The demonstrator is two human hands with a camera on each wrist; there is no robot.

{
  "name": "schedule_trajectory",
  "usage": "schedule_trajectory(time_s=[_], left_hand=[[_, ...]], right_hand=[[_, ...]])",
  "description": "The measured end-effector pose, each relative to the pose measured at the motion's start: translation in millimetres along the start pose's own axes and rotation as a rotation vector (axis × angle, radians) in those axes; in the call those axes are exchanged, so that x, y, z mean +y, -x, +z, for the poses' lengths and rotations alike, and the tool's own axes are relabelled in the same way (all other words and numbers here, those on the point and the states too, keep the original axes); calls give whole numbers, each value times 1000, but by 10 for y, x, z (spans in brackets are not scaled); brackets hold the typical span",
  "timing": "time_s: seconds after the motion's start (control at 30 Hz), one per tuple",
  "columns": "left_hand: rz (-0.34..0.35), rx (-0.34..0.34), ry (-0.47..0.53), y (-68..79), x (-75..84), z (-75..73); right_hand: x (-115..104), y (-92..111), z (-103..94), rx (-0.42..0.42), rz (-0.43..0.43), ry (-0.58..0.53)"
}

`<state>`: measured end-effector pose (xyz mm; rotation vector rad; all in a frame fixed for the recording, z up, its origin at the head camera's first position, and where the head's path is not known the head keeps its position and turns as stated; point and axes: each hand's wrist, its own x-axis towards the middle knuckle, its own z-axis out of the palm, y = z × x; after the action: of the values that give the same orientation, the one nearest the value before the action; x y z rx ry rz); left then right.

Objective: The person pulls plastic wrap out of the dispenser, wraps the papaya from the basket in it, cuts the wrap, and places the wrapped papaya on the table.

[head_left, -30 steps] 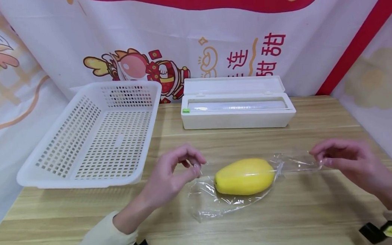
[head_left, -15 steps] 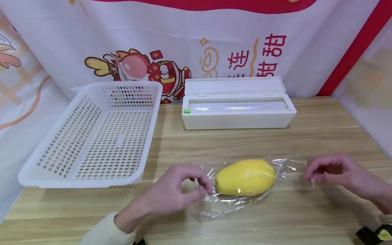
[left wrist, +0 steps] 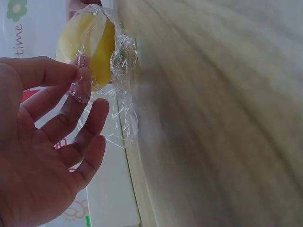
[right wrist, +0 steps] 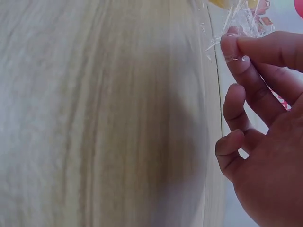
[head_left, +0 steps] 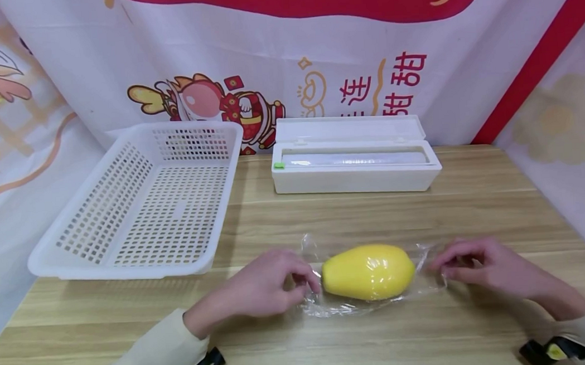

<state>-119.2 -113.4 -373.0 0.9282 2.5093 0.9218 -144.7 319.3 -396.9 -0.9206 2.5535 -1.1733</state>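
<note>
A yellow papaya-like fruit (head_left: 368, 273) lies on its side on the table, with clear plastic wrap (head_left: 337, 309) around it. At the fruit's narrow left end, my left hand (head_left: 278, 281) pinches the wrap between thumb and index finger. The left wrist view shows the film bunched at the tips of my left hand's fingers (left wrist: 97, 118), close to the fruit. On the other side my right hand (head_left: 484, 268) pinches the opposite end of the wrap, a short way from the fruit's rounded end. Crinkled film (right wrist: 244, 19) stretches from its fingertips in the right wrist view.
A white perforated basket (head_left: 208, 210) stands at the left of the wooden table (head_left: 363, 345). Behind the fruit sits a white wrap dispenser box (head_left: 357, 179), lid up, with a roll (head_left: 351, 159) inside. A printed cloth (head_left: 243, 40) hangs along the back.
Both hands have come down and nearer the fruit, my right hand moving left with its end of the wrap. The fruit has shifted slightly toward me, and the film sits closer around it.
</note>
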Motion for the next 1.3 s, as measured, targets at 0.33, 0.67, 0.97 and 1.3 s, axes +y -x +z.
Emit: schedule_trajectory(time_s=[0.33,0.67,0.97,1.3], left_hand=[[-13,67,-23,-84,-62,-15],[-75,81,-39,-147,-75,-10],[-92,101,-84,-141,30,-4],[-147,192,-59,-112,189,-41]], right_hand=[[-50,-108,97,-15,80,51],[-57,-195,135,-33,142,136],[-79,-150,128,0,84,52],[-148,-120,-71,88,84,5]])
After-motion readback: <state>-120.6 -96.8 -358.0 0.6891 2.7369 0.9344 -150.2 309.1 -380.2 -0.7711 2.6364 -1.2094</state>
